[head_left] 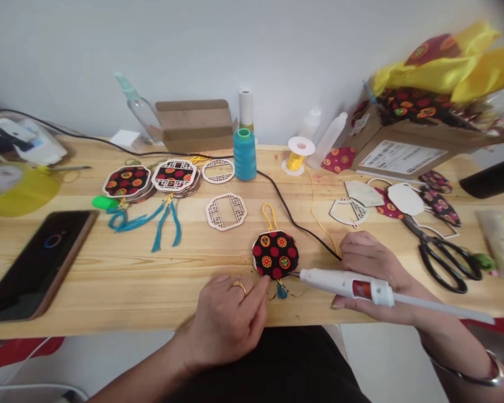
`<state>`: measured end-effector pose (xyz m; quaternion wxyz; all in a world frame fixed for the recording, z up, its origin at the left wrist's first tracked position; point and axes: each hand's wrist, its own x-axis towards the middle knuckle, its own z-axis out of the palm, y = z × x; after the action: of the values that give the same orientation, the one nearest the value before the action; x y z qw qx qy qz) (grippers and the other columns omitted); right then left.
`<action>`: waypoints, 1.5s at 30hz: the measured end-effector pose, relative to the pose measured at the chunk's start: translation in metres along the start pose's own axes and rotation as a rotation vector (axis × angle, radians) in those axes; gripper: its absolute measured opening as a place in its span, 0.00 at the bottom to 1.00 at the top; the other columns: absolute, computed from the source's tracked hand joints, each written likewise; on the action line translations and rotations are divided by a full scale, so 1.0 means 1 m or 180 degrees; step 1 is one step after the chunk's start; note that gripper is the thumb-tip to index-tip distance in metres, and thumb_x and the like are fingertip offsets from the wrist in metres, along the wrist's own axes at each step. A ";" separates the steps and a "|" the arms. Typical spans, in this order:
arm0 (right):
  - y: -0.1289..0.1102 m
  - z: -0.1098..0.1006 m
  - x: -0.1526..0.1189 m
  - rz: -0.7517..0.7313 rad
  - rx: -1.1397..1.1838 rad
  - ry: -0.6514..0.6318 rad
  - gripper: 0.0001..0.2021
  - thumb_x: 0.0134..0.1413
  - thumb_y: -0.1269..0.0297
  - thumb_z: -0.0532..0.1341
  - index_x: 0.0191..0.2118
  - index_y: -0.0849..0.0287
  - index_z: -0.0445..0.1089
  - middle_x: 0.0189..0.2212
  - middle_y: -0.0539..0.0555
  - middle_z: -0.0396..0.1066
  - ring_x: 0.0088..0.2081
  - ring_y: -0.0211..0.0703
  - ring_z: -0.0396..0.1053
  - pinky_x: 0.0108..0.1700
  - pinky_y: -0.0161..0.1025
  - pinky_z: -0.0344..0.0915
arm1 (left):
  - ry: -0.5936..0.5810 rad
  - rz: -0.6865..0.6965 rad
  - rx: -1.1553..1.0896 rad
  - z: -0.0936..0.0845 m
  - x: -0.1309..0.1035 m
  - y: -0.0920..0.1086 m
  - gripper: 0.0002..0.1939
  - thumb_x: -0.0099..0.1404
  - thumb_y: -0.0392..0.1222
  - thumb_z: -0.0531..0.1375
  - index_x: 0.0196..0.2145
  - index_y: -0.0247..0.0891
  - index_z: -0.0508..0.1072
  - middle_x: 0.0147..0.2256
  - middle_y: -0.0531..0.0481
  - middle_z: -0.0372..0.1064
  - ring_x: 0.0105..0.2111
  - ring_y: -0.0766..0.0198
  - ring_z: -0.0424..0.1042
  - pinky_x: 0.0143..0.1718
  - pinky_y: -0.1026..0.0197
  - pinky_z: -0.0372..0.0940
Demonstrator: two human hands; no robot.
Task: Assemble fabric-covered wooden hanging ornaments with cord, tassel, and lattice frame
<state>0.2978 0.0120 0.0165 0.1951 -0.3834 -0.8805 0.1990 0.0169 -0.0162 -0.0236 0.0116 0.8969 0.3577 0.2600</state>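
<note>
Fingers curled, my left hand [231,308] holds the lower left edge of a fabric-covered pendant [275,253] with its index fingertip; its thumb is hidden. Red dots and flowers pattern the pendant's black cloth. A yellow cord loop [269,215] sticks up from its top, and a short blue tassel [281,291] shows below. My right hand [372,268] is closed around a white hot glue gun [336,281], with a glue stick [441,309] projecting from its rear. The nozzle is at the pendant's lower right edge.
Behind the pendant stand a blue thread cone [245,157] and a yellow cord spool [295,159]. Scissors [443,257] lie at right, a phone [37,263] at left. Stacked pendants [128,182] and a wooden frame [225,211] lie mid-left. A black cable [285,207] crosses the table.
</note>
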 end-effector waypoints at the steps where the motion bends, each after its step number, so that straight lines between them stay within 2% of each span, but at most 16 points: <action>1: 0.001 0.000 -0.001 0.0020 0.0010 -0.0002 0.21 0.50 0.47 0.63 0.21 0.58 0.60 0.21 0.48 0.54 0.27 0.40 0.56 0.35 0.41 0.55 | -0.0002 0.0002 0.0010 0.000 0.000 0.000 0.13 0.60 0.32 0.56 0.42 0.30 0.73 0.21 0.51 0.68 0.20 0.62 0.66 0.21 0.57 0.59; 15: 0.008 -0.009 -0.004 -0.0001 -0.0083 0.0097 0.18 0.51 0.49 0.63 0.23 0.58 0.63 0.21 0.48 0.55 0.27 0.41 0.57 0.34 0.43 0.56 | 0.0038 -0.0011 -0.0053 0.001 0.000 0.000 0.14 0.59 0.32 0.56 0.43 0.30 0.73 0.23 0.50 0.69 0.21 0.63 0.67 0.21 0.58 0.60; 20: 0.015 -0.013 -0.010 0.0024 -0.0170 0.0249 0.17 0.52 0.49 0.62 0.26 0.58 0.65 0.22 0.50 0.61 0.28 0.43 0.61 0.39 0.47 0.59 | 0.0048 -0.0016 -0.0005 0.001 -0.002 -0.001 0.14 0.60 0.32 0.56 0.44 0.31 0.72 0.23 0.50 0.70 0.21 0.61 0.68 0.22 0.57 0.61; 25: 0.021 -0.013 -0.013 0.0019 -0.0470 0.0492 0.14 0.52 0.51 0.63 0.30 0.58 0.67 0.24 0.52 0.66 0.34 0.48 0.64 0.42 0.48 0.60 | 0.0110 0.0014 -0.0014 0.002 -0.002 -0.002 0.14 0.60 0.32 0.56 0.44 0.30 0.72 0.22 0.50 0.69 0.20 0.61 0.67 0.21 0.57 0.61; 30: 0.022 -0.013 -0.011 0.0061 -0.0986 0.0101 0.05 0.51 0.64 0.59 0.33 0.59 0.67 0.30 0.57 0.69 0.40 0.52 0.64 0.43 0.50 0.59 | 0.0140 -0.0002 -0.0026 0.001 -0.001 -0.001 0.13 0.60 0.32 0.55 0.43 0.32 0.73 0.22 0.51 0.69 0.19 0.62 0.66 0.21 0.58 0.58; 34: 0.018 -0.016 -0.006 0.0165 -0.1138 -0.0269 0.05 0.51 0.67 0.55 0.34 0.60 0.66 0.32 0.59 0.69 0.39 0.53 0.62 0.41 0.51 0.57 | 0.0124 -0.0129 -0.0089 -0.004 0.004 -0.002 0.13 0.62 0.33 0.54 0.43 0.34 0.72 0.21 0.52 0.68 0.19 0.63 0.65 0.21 0.60 0.57; 38: 0.016 -0.016 -0.003 0.0249 -0.1324 -0.0529 0.06 0.52 0.68 0.56 0.36 0.61 0.68 0.35 0.60 0.70 0.42 0.55 0.62 0.43 0.52 0.57 | 0.0152 -0.0468 0.0107 -0.011 0.015 -0.017 0.13 0.64 0.35 0.53 0.44 0.37 0.72 0.24 0.51 0.70 0.20 0.63 0.67 0.20 0.61 0.60; 41: 0.019 -0.016 -0.005 0.0236 -0.1459 -0.0641 0.11 0.47 0.71 0.57 0.40 0.60 0.69 0.39 0.60 0.71 0.45 0.56 0.62 0.46 0.53 0.56 | 0.0288 -0.0882 0.0449 -0.013 0.022 -0.038 0.13 0.65 0.38 0.54 0.46 0.36 0.71 0.35 0.45 0.74 0.30 0.58 0.73 0.29 0.57 0.67; 45: 0.026 -0.017 -0.011 0.0045 -0.1741 -0.0504 0.20 0.38 0.76 0.56 0.41 0.57 0.70 0.43 0.59 0.72 0.48 0.58 0.63 0.46 0.54 0.56 | 0.0188 -0.1086 0.0753 -0.016 0.026 -0.065 0.15 0.65 0.40 0.55 0.48 0.33 0.70 0.45 0.40 0.72 0.42 0.52 0.73 0.41 0.51 0.69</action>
<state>0.3292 0.0237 0.0160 0.0137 -0.4112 -0.9113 -0.0152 -0.0159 0.0459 -0.0117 -0.0604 0.8104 0.5326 0.2367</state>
